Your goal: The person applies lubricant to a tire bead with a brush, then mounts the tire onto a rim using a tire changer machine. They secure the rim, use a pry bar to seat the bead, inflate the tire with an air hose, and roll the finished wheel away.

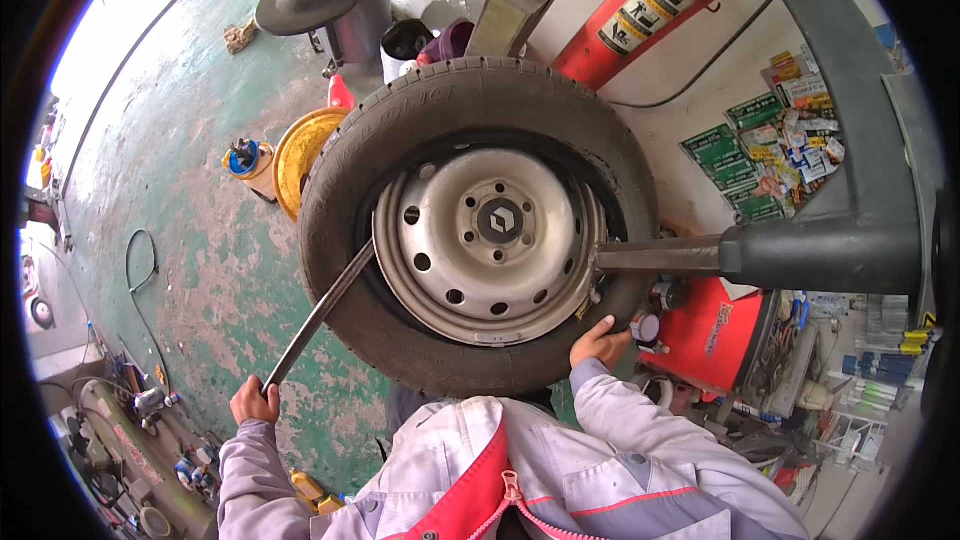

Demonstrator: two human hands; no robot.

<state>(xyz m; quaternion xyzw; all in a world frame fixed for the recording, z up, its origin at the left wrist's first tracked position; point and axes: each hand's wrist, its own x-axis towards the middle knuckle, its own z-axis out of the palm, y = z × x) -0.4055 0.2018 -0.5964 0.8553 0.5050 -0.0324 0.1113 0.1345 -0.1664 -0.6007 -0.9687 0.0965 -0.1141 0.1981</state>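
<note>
A tire (470,90) on a silver steel rim (435,240) lies face up in front of me on a tire changer. My left hand (255,400) grips a long metal tire lever (315,328), whose far tip sits between tire and rim at the left. My right hand (600,345) holds the lower right edge of the tire, its thumb side uppermost. The machine's horizontal arm (660,255) reaches from the right to the rim's edge, beside that hand.
A grey upright column (860,140) stands at the right. Beyond the tire are a red cylinder (640,10), buckets (410,45) and a yellow disc (300,155). Hoses (130,265) lie on the green floor (200,160); a tank (140,455) and red cabinet (700,335) flank me.
</note>
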